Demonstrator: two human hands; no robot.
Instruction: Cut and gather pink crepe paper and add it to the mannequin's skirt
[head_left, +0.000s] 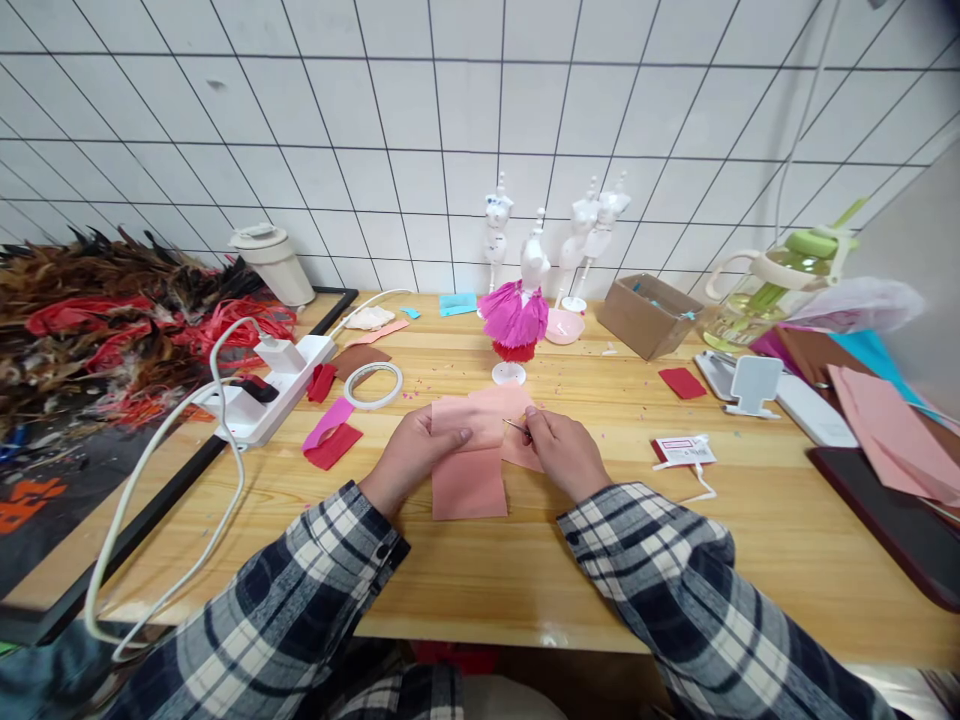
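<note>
My left hand point(426, 440) pinches a sheet of pink crepe paper point(469, 485), thumb on top and fingers underneath. The sheet has a fold across its middle and its lower part hangs toward me. My right hand point(564, 448) is closed around small scissors point(516, 427); their thin metal blades point left at the paper's right edge, and the handles are mostly hidden in the fingers. Another piece of pink paper lies on the table behind and under the blades. Just beyond stands a mini dress form point(533, 262) wearing a magenta paper skirt point(515, 312) over a red layer.
Left of my hands lie a roll of white tape point(373, 386), red and magenta paper scraps point(330, 435) and a power strip point(277, 385) with cables. More dress forms point(496, 225), a pink bowl point(564, 326) and a cardboard box point(649, 315) stand near the wall. At right is a phone stand point(754, 385).
</note>
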